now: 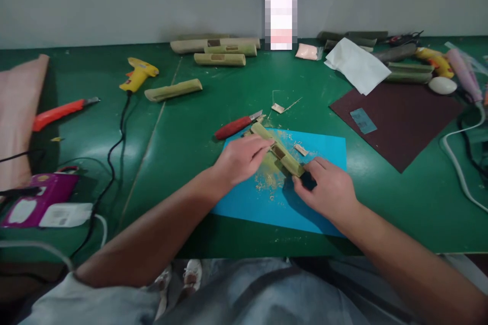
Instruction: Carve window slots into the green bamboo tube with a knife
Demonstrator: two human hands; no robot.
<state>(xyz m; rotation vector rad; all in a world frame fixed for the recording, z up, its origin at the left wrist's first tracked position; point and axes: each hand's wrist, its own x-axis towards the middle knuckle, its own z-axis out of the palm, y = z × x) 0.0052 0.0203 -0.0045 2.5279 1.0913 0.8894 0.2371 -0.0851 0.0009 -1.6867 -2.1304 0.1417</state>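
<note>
A short bamboo tube [292,163] with a rectangular cut-out lies slantwise over a blue sheet [324,150] strewn with shavings. My right hand [330,185] grips its near end between thumb and fingers. At the edge of the cut-out, my left hand [244,157] is closed in a pinch; whatever is between its fingertips is too small to make out. A red-handled knife [234,127] rests just beyond my left hand, its blade pointing away to the right. One small pale wood chip [301,150] sits beside the tube, and another chip [278,108] lies farther off.
Several cut bamboo pieces [220,59] lie along the wall, with one piece [173,90] nearer. Leftward are a yellow glue gun [139,73], an orange utility knife [61,114] and cables. To the right are a dark brown sheet [400,132] and white paper [358,65].
</note>
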